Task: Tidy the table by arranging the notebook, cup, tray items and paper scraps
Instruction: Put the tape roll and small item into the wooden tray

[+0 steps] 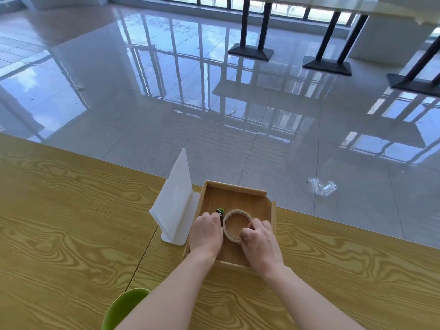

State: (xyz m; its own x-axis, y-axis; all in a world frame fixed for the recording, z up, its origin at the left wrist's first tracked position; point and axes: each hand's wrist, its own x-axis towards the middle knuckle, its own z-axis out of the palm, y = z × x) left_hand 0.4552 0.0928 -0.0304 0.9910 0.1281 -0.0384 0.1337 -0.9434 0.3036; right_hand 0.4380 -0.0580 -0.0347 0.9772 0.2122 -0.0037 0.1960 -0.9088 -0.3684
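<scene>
A square wooden tray (238,188) sits at the far edge of the wooden table (71,222). Inside it lies a roll of beige tape (232,216). My right hand (260,241) grips the roll's near right side. Left of the roll, my left hand (206,233) is closed around a small dark and green object (220,211), of which only the tip shows. A green cup (121,308) stands at the near edge, partly hidden by my left forearm. No notebook or paper scraps are in view.
A white folded stand (175,201) is upright against the tray's left side. Beyond the table edge lies a shiny tiled floor with a crumpled clear plastic wrapper (321,186). Black table bases (250,51) stand farther back.
</scene>
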